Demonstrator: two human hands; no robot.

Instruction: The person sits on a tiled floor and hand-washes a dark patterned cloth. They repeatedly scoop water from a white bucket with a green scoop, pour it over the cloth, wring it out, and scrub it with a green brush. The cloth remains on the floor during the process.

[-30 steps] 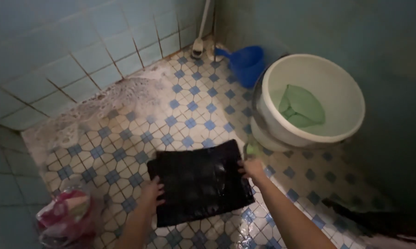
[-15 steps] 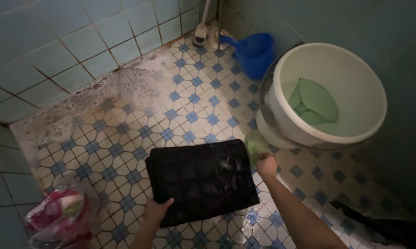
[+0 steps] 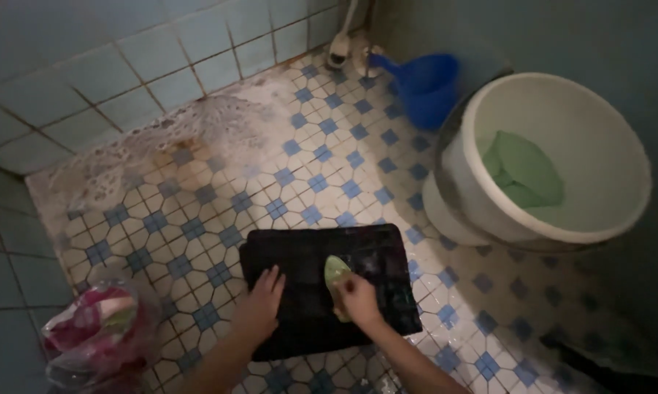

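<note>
A black folded cloth [image 3: 376, 255] lies flat on the wet blue-and-cream tiled floor [image 3: 219, 190]. My left hand [image 3: 259, 303] presses flat on the cloth's left part, fingers spread. My right hand [image 3: 354, 298] grips a pale green bar of soap [image 3: 335, 270] and holds it against the middle of the cloth.
A white bucket [image 3: 489, 219] with a green cloth [image 3: 526, 171] inside stands at the right. A blue plastic scoop [image 3: 424, 84] sits behind it near the wall. A clear bag with pink and red contents [image 3: 99, 332] lies at lower left. Soap suds cover the floor by the tiled wall.
My right hand has moved from the cloth's right edge onto its middle, bringing the green soap with it. My left hand has shifted up onto the cloth. The view has moved closer.
</note>
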